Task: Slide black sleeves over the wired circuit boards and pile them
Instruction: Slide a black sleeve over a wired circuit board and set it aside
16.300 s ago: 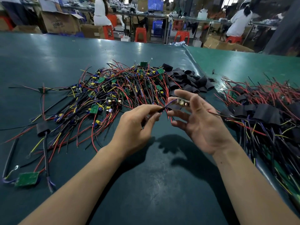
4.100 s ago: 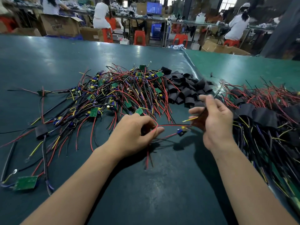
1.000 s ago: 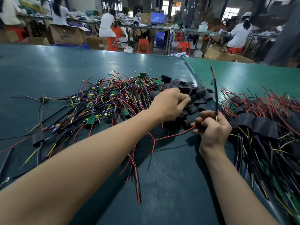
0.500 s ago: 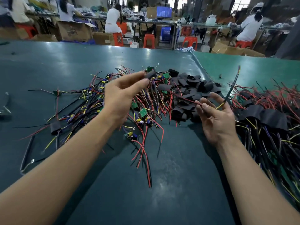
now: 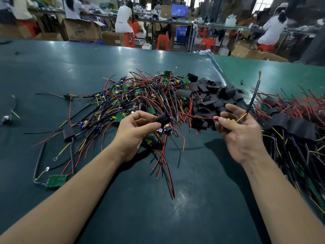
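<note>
Black sleeve, pinched in the left hand, lies crosswise with its mouth toward the right hand, which pinches the board's red and yellow wires just beside it, ready for threading

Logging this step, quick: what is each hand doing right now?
Left hand: pinches a black sleeve.
Right hand: pinches a bundle of wires at the fingers.

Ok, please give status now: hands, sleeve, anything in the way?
Left hand pinches a sleeve. Right hand pinches the wires, red, yellow and black. Sleeve not on yet. Nothing blocks the gap.
</note>
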The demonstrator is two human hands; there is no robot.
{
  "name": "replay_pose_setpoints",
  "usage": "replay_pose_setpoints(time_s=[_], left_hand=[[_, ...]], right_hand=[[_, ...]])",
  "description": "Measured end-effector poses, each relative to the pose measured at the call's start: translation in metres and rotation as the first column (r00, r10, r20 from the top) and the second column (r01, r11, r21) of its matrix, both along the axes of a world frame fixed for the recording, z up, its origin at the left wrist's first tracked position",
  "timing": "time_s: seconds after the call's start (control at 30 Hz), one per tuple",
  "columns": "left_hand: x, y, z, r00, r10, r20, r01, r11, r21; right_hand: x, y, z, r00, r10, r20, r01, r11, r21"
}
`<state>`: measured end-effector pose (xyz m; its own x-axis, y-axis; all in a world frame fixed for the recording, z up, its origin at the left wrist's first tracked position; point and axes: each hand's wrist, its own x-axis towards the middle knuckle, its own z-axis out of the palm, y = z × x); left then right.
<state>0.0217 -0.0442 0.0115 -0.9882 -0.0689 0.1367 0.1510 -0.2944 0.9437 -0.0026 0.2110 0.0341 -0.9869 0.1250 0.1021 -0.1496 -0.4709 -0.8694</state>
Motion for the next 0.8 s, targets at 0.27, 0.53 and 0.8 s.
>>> replay_pose_setpoints(time_s=[0.27, 0.53, 0.8], left_hand=[[0.0011, 0.0020, 0.0034, 0.996, -0.093, -0.006, 0.093, 0.996, 0.013], [-0.0025, 0.0001, 0.0025, 0.997, -0.076, 0.016, 0.076, 0.997, 0.034], [-0.0015, 0.0010, -0.0022, 0.993, -0.093, -0.077, 0.080, 0.984, -0.159]], right_hand=[[0.0008, -0.0067, -0.0020, 1.000, 0.025, 0.010, -0.026, 0.999, 0.034], [-0.0023, -0.0024, -0.0046, 0.999, 0.023, 0.030, -0.025, 0.996, 0.084], [0.0011, -0.0088, -0.0022, 0.999, 0.030, 0.024, -0.033, 0.988, 0.152]])
